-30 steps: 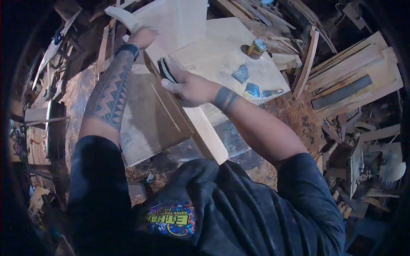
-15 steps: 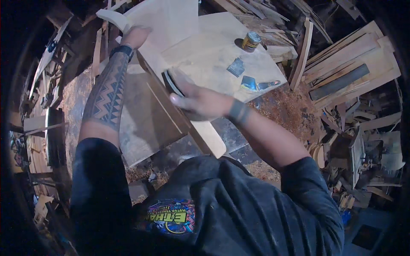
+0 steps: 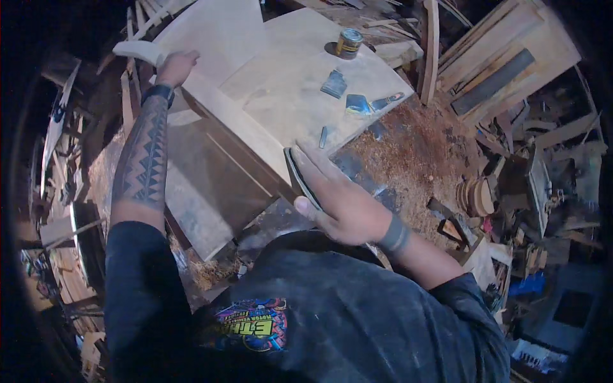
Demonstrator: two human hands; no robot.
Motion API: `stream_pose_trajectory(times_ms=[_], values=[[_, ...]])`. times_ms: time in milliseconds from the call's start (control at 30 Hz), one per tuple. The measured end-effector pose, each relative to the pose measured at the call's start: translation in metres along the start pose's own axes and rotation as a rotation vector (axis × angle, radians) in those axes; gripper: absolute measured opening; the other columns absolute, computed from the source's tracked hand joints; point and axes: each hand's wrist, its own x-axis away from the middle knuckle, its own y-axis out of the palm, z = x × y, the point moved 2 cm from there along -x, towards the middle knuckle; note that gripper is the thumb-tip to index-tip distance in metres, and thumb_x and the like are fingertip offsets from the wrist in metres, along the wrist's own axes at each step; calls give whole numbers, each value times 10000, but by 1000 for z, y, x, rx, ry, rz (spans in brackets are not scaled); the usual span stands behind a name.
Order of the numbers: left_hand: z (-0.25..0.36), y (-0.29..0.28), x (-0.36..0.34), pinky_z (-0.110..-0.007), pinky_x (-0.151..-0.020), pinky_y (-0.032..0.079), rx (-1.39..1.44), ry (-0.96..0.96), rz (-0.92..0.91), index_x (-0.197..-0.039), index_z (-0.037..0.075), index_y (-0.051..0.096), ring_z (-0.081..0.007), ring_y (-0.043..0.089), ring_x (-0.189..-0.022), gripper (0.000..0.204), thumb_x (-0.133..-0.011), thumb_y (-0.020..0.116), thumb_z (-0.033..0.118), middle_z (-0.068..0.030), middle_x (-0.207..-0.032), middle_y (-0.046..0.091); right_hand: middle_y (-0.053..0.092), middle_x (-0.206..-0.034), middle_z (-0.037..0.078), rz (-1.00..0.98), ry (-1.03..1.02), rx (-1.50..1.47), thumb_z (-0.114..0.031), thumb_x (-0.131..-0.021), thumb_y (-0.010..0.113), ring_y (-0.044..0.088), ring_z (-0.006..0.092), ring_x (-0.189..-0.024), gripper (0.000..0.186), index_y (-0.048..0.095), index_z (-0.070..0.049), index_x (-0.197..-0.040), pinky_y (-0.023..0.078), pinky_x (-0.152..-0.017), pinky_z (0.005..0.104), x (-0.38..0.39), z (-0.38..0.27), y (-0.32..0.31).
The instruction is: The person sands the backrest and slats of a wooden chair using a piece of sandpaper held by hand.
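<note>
My right hand (image 3: 348, 204) is closed on a dark-edged sanding block (image 3: 300, 171), fingers laid along its back. The block is against the near part of a long pale wooden rail (image 3: 239, 124), which belongs to a piece of wooden furniture. At the rail's far end, my left hand (image 3: 177, 69) grips the wood beside a curved pale arm (image 3: 137, 50). A broad pale panel (image 3: 217, 32) rises next to that hand. Below the rail, a shaded flat panel (image 3: 211, 179) slants towards me.
On the pale board (image 3: 281, 64) stand a small metal can (image 3: 349, 45), a folded dark sheet (image 3: 333, 84), a flat blue-headed brush-like tool (image 3: 377, 104) and a small strip (image 3: 323, 137). Sawdust covers the floor (image 3: 408, 153). Stacked boards (image 3: 511, 57) and wood scraps surround the spot.
My right hand has slid the sanding block along the rail towards me. My left hand stays on the far end. The whole view has shifted somewhat, with the furniture lying further left.
</note>
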Motion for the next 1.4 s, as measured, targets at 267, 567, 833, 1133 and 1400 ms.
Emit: stream_pose_trajectory(times_ms=[267,567,833,1133,1400], values=[[-20,10,-17,-508,-1030,559,-245,259,-15,-1372,143,728,-382,743,-1147,364,-1081,528,231,-149,-1162,807,309,-1724,397,181,63,215,-227,-1053,685,262,605,-1623,803,307,139,-1659,271,-1342,604,26,-11,16],[-25,9,-20,-517,-1030,554,-158,219,-1,-1290,97,741,-416,728,-1141,338,-1063,544,251,-196,-1149,790,276,-1767,351,223,87,340,-301,-1095,653,238,558,-1657,799,312,107,-1692,238,-1350,601,44,-12,46],[-39,14,-34,-491,-971,551,-226,197,-26,-1321,74,722,-384,736,-1080,355,-1077,509,220,-187,-1085,789,647,-1538,117,258,515,-728,-480,-1205,492,593,183,-1383,680,522,62,-1615,450,-1207,369,37,97,-1],[-40,16,-31,-497,-1036,555,-236,136,-82,-1374,112,720,-393,734,-1162,380,-1087,493,215,-190,-1126,798,314,-1739,362,293,46,269,-304,-1116,633,307,460,-1658,787,292,131,-1676,273,-1351,537,48,-9,53],[-48,12,-41,-482,-1049,549,-262,175,-90,-1427,112,697,-379,734,-1181,430,-1104,468,282,-181,-1230,782,555,-1564,346,-156,209,-503,-400,-1196,485,576,439,-1452,661,395,91,-1631,424,-1260,479,-24,47,9]])
